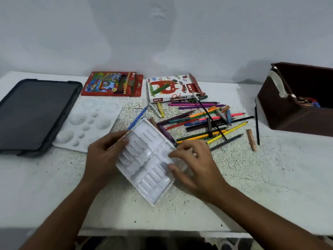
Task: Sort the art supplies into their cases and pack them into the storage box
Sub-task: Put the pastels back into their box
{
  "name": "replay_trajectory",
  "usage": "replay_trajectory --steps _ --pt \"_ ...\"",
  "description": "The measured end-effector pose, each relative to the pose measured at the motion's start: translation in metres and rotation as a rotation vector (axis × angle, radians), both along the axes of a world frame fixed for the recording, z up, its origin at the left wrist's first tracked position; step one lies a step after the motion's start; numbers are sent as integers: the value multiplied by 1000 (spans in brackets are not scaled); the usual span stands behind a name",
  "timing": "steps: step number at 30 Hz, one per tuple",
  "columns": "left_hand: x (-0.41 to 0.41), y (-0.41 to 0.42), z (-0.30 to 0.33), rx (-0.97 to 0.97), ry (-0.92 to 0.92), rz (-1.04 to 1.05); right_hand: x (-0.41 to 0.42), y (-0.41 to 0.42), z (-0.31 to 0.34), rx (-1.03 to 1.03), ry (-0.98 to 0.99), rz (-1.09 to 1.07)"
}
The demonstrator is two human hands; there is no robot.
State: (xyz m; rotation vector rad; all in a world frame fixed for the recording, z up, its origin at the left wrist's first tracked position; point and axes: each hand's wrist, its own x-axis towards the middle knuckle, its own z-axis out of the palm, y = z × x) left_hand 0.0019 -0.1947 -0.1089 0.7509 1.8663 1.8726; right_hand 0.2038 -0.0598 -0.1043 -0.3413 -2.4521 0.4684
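Observation:
A white plastic pastel tray (147,159) with empty slots lies tilted at the table's middle. My left hand (103,156) grips its left edge, thumb on top. On its right edge my right hand (194,165) pinches the rim. Behind the tray lies a loose pile of coloured pencils, markers and pastels (207,120). At the back sit the oil pastels box (171,88) with an open flap and the red colour pencil box (112,83). The brown storage box (292,112) stands at the right with some supplies inside.
A black tablet-like case (34,112) lies at the left with a white paint palette (90,121) beside it. A black pencil (256,121) and a tan pastel stick (251,139) lie near the storage box. The table's front edge runs just below my forearms.

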Motion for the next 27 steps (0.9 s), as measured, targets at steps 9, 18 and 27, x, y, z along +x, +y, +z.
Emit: replay_trajectory --steps 9,18,27 --pt "42 23 -6 -114 104 -82 53 60 -18 -144 -63 -126" --pt "57 14 -14 -275 480 -47 120 151 -28 111 -76 -356" --pt "60 14 -21 -280 500 36 126 171 -44 -2 24 -250"
